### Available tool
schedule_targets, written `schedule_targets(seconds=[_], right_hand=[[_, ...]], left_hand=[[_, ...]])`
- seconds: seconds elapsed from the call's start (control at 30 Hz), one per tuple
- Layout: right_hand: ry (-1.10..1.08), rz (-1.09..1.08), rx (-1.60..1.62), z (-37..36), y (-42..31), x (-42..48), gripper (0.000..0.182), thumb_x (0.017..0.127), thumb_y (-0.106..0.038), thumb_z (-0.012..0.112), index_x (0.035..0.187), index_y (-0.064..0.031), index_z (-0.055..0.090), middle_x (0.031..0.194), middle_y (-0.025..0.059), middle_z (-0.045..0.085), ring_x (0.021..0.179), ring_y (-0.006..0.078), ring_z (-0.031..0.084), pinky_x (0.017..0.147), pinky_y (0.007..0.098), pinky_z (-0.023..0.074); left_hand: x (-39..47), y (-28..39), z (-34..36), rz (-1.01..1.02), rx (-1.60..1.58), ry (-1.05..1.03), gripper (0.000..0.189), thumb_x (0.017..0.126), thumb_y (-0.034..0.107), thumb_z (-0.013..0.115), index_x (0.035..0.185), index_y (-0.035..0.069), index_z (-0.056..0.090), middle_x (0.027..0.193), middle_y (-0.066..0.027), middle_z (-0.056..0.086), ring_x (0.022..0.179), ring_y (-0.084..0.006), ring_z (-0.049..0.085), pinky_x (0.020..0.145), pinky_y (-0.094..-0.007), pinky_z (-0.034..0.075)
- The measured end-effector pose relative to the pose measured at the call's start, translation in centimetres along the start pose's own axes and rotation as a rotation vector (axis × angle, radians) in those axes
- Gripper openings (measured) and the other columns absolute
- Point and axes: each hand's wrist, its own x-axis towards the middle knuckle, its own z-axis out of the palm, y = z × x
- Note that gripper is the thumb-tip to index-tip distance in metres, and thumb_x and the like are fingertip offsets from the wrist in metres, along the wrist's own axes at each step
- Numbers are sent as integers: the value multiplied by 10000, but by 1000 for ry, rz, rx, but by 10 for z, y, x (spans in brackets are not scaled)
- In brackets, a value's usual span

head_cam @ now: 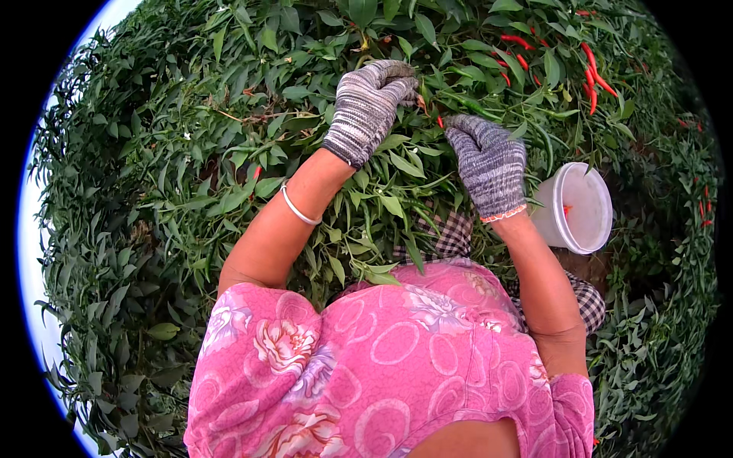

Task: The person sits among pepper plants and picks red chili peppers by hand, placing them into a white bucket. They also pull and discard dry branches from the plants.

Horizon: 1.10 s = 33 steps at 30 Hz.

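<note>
My left hand (pixel 375 106), in a striped grey-and-white knit glove, is among the leaves of a chili plant (pixel 395 163) with its fingers curled. A withered brown leaf (pixel 422 105) shows beside its fingertips, and what lies under them is hidden. To the right, my right hand (pixel 488 163) wears a darker grey knit glove with an orange cuff edge. Its fingers bend toward the left hand, and a small red chili (pixel 440 121) shows just off their tips. Whether either hand grips anything is unclear. Green chilies (pixel 472 104) hang above the right hand.
A white plastic bucket (pixel 600 209), tilted with its mouth to the right, stands beside my right wrist; something red (pixel 567 210) shows inside it. Ripe red chilies (pixel 592 77) hang at upper right. Checkered cloth (pixel 452 235) covers my legs. Dense foliage surrounds me.
</note>
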Motion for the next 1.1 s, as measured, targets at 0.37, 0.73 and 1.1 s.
schedule_targets(seconds=[0.37, 0.73, 1.1], right_hand=[[-390, 214, -477, 28, -8, 49, 226, 715, -307, 607, 814, -108, 649, 748, 129, 617, 727, 317, 583, 658, 417, 456], [-442, -37, -370, 44, -14, 26, 176, 656, -218, 600, 761, -78, 614, 721, 124, 608, 658, 309, 594, 561, 413, 459], [-452, -117, -386, 58, 12, 5, 341, 610, -311, 627, 915, -159, 614, 794, 36, 636, 647, 232, 605, 503, 348, 459]], left_hand=[[-5, -16, -1, -16, 55, 63, 220, 813, 29, 559, 1010, -69, 570, 928, -119, 626, 816, -135, 603, 753, -249, 502], [20, 53, -4, 377, 775, -82, 209, 777, 126, 605, 918, -28, 615, 837, -145, 650, 723, -161, 634, 684, -279, 494], [116, 3, -93, 685, 1237, 22, 226, 778, 48, 495, 973, 10, 602, 850, -185, 628, 766, -323, 606, 717, -361, 485]])
